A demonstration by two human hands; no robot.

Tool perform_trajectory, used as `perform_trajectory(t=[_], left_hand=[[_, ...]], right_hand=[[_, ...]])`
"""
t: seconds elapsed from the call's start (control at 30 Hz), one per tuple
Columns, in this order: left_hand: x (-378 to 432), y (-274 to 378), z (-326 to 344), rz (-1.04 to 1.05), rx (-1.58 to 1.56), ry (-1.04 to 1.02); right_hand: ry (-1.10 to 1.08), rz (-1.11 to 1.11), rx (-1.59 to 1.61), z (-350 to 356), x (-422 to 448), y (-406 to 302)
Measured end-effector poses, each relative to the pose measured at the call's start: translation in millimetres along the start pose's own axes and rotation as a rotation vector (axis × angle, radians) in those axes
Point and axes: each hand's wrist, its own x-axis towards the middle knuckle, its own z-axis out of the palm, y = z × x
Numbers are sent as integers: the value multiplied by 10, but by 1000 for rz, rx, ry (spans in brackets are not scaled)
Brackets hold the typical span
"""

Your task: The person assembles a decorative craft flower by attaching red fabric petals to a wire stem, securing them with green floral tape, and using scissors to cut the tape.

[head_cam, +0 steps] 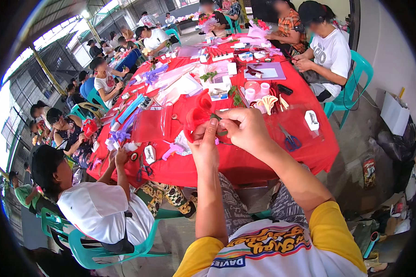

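My left hand (207, 136) holds a red artificial flower (198, 112) by its base, with the petals facing away from me above the table. The thumb and fingers of my right hand (246, 124) pinch at a small green piece (215, 117) at the flower's base, close to my left thumb. Both hands nearly touch, and my fingers hide part of the flower's base. Blue-handled scissors (291, 141) lie to the right of my hands. On the left are a pink glue gun (173, 149) and a white tape dispenser (149, 154).
A red-covered table (249, 166) carries cream petals (267, 103), pink cups (250, 94), green leaves (236, 97) and purple ribbon (121, 133). A person in white (100, 207) sits close at my left. Another person (327, 55) sits across on the right. Bags and litter (395, 142) lie on the floor at right.
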Motion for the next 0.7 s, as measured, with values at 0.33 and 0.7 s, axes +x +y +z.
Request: perform_trajectory(t=[0.33, 0.7], left_hand=[[-121, 114, 86, -5, -96, 80], [83, 1371, -283, 610, 1130, -224]], right_hand=[[-29, -227, -198, -29, 117, -18], [-409, -467, -351, -125, 361, 15]])
